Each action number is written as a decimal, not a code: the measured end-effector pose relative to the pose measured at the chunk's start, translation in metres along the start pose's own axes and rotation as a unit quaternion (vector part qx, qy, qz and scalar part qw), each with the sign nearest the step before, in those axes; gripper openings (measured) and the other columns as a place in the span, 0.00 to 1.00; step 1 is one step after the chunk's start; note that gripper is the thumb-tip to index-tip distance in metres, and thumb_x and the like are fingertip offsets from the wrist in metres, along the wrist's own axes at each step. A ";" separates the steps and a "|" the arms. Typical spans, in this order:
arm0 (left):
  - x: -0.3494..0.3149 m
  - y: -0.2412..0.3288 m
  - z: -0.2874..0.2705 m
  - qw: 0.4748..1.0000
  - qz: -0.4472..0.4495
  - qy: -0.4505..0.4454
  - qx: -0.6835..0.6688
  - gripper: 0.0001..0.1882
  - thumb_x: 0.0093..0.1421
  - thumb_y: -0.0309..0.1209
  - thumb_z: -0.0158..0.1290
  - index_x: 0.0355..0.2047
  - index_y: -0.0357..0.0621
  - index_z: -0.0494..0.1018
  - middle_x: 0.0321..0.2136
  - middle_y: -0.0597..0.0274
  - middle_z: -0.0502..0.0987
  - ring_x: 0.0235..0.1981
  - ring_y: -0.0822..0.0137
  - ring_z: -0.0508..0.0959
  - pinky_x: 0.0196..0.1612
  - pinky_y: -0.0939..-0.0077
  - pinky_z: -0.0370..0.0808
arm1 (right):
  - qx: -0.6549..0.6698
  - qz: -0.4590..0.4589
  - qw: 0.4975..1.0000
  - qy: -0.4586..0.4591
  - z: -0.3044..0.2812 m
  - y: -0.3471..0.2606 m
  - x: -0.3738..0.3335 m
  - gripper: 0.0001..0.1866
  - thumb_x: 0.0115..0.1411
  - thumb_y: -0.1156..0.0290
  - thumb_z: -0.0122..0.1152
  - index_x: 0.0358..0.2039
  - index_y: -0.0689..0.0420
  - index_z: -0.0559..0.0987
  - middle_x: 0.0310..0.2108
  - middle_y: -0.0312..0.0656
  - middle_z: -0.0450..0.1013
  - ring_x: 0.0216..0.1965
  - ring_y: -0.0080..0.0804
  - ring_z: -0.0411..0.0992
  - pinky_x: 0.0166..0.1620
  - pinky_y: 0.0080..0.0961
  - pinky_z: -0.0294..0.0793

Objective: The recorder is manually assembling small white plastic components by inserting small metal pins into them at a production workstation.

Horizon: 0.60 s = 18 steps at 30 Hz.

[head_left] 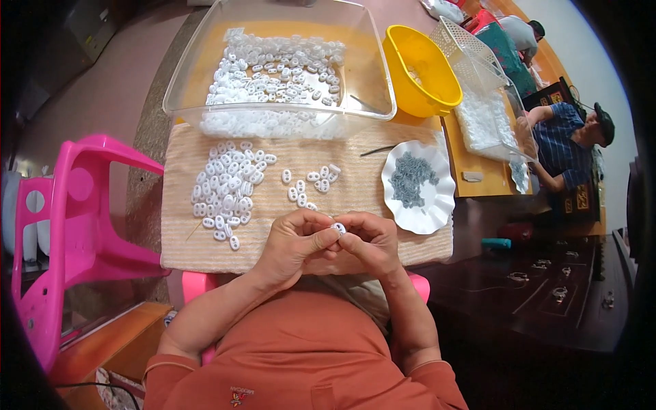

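Over the near edge of the cloth-covered table, a small white oval plastic piece (338,227) with two holes is pinched between the fingertips of my left hand (288,246) and my right hand (376,240). Both thumbs press on it from either side. Beyond my left hand lies a heap of similar white pieces (229,174). Several loose white pieces (301,186) are scattered in the middle, just past my fingers. To the right of them, a white wavy-rimmed plate (427,220) bears a mound of tiny translucent grey bits (411,179).
A large clear bin (184,102) with many white pieces stands at the back, beside a yellow basin (410,51). A thin dark stick (377,150) lies near the plate. A pink chair (75,205) stands left. A co-worker (570,140) sits right, by another clear bin (502,89).
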State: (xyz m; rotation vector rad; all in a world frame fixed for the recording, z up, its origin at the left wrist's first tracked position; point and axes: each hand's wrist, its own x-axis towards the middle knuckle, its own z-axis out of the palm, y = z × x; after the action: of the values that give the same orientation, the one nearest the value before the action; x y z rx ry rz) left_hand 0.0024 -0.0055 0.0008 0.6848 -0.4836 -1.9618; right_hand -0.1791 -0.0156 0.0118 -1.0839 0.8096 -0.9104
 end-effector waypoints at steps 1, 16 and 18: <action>0.001 -0.001 -0.001 1.000 0.001 0.005 0.002 0.05 0.58 0.22 0.57 0.35 0.39 0.75 0.30 0.59 0.78 0.31 0.72 0.79 0.32 0.82 0.79 | -0.028 -0.008 1.000 0.000 -0.002 0.002 0.002 0.13 0.59 0.80 0.58 0.45 0.68 0.74 0.36 0.43 0.75 0.36 0.26 0.74 0.41 0.21 0.74; -0.002 -0.001 0.005 0.997 -0.007 0.031 0.076 0.05 0.60 0.25 0.55 0.35 0.37 0.74 0.28 0.60 0.78 0.29 0.73 0.78 0.34 0.80 0.79 | -0.381 -0.211 0.870 0.232 -0.042 -0.048 0.019 0.10 0.59 0.79 0.58 0.42 0.67 0.75 0.31 0.38 0.73 0.28 0.21 0.72 0.33 0.19 0.75; -0.002 -0.001 0.005 0.996 0.000 0.032 0.078 0.05 0.60 0.25 0.55 0.35 0.37 0.74 0.28 0.60 0.78 0.29 0.73 0.78 0.34 0.80 0.79 | -0.383 -0.201 0.842 0.323 -0.039 -0.082 0.032 0.12 0.60 0.78 0.57 0.44 0.67 0.75 0.30 0.39 0.74 0.28 0.21 0.71 0.31 0.16 0.73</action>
State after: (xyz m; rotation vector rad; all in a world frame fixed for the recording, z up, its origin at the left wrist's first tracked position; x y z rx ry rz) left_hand -0.0005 -0.0028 0.0042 0.8438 -0.6022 -1.9101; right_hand -0.2176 -0.0755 0.0764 -1.7133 1.6395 -1.3968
